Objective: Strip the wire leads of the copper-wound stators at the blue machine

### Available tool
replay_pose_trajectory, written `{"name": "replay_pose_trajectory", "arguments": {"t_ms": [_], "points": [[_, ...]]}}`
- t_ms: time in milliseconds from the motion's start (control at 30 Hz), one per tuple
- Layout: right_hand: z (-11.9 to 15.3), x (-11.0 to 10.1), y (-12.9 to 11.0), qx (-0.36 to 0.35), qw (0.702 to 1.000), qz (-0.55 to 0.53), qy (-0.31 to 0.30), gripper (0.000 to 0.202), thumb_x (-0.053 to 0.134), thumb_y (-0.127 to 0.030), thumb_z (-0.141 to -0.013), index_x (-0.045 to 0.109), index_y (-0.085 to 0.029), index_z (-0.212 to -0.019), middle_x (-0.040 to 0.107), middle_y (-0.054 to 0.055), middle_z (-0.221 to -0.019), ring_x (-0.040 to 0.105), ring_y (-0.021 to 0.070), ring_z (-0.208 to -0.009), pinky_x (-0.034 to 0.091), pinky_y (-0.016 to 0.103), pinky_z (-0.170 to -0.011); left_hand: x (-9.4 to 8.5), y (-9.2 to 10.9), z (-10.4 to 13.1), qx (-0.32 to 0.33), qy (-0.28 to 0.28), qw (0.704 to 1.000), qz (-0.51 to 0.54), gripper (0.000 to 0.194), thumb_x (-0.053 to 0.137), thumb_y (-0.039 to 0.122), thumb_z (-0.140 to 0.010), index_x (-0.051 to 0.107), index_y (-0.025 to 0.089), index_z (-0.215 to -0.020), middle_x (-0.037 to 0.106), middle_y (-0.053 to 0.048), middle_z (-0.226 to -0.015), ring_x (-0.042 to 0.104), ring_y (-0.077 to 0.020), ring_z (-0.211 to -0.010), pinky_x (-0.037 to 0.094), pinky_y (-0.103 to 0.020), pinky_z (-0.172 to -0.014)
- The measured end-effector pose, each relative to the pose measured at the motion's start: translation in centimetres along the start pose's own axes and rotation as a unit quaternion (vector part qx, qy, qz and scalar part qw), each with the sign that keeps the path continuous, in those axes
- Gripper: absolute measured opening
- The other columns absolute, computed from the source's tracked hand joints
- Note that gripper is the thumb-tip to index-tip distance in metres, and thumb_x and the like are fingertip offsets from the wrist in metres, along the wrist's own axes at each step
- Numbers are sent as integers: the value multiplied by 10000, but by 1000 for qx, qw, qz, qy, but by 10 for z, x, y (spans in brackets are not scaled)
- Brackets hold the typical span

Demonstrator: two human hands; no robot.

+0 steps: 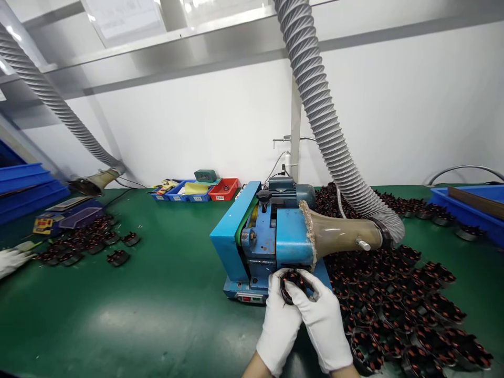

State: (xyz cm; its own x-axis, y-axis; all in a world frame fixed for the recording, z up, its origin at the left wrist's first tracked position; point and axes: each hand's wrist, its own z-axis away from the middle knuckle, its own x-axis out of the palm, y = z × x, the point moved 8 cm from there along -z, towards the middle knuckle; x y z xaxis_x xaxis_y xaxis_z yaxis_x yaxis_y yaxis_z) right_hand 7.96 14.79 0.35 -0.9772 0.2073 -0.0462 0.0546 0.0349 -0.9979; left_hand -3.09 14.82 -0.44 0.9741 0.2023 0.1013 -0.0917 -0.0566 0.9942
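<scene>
Both my hands wear white gloves and hold one black ring-shaped part (292,286) with copper-coloured windings. My left hand (279,323) grips its left side. On the right side, my right hand (322,317) has its fingers wrapped round the ring, with the thumb lying across it. The ring is up against the front of a blue belt machine (232,236), just below its blue cover (293,239). A tan funnel (342,233) joins that cover to a grey ribbed hose (323,110). Where the ring meets the machine is hidden.
Many similar rings (394,310) cover the table (157,315) at the right; a smaller heap (84,239) lies left. Blue bins (472,210) stand far right. A red tray (223,190) sits at the back. Another person's gloved hand (13,261) shows at the left edge.
</scene>
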Motion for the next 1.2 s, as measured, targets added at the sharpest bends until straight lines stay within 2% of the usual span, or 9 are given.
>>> {"name": "replay_pose_trajectory", "arguments": {"t_ms": [167,267,333,467,600,867,1033,1200], "points": [[14,-9,11,6,1000,13,21,471,715,-462,-654,702,-150,-1007,721,143,-1031,672,317,-933,540,419,-855,-4,-6,18,-8,4,1000,-15,322,555,150,-703,545,195,-1021,616,-101,-1058,582,-230,-990,438,-385,-912],[28,-15,23,7,999,25,21,501,762,-437,-586,722,-169,-1008,721,137,-1046,670,326,-946,550,387,-848,-13,-5,36,37,31,998,-32,293,587,208,-733,578,218,-1026,612,-84,-1063,565,-229,-1019,417,-364,-934],[31,-17,27,18,999,25,17,524,769,-438,-570,721,-173,-1019,719,133,-1053,668,325,-957,549,375,-855,-15,-5,40,53,36,997,-39,299,594,201,-729,585,223,-1028,611,-78,-1061,563,-229,-1022,417,-355,-933],[17,-12,21,37,999,2,7,530,729,-464,-622,695,-144,-1044,714,141,-1059,661,320,-970,533,403,-878,-6,-12,25,11,12,999,-38,315,539,132,-735,551,215,-1039,607,-86,-1084,569,-231,-1026,434,-383,-929],[2,-6,10,20,1000,-5,-2,482,688,-472,-681,675,-144,-1034,715,138,-1039,669,303,-936,533,417,-868,1,-11,10,15,16,999,-26,317,508,117,-738,505,210,-1042,595,-81,-1079,578,-205,-1007,440,-375,-934],[0,-6,-3,-13,998,57,9,446,643,-487,-715,693,-144,-996,730,137,-994,692,294,-877,571,389,-797,1,-3,6,8,11,1000,-28,313,515,127,-712,528,194,-1017,624,-80,-1048,593,-189,-976,453,-341,-909],[32,-15,2,-81,980,178,39,416,698,-444,-641,743,-146,-928,749,140,-942,708,319,-840,590,370,-766,-18,-7,33,10,-6,998,-56,292,559,191,-721,609,208,-1008,669,-84,-1015,622,-229,-961,482,-351,-888],[68,-21,13,-152,973,168,42,418,704,-404,-669,729,-139,-992,737,132,-997,696,307,-908,586,305,-786,-42,-3,59,72,-4,992,-102,422,586,162,-676,609,233,-1091,587,-103,-1199,563,-268,-1106,450,-361,-961]]}}
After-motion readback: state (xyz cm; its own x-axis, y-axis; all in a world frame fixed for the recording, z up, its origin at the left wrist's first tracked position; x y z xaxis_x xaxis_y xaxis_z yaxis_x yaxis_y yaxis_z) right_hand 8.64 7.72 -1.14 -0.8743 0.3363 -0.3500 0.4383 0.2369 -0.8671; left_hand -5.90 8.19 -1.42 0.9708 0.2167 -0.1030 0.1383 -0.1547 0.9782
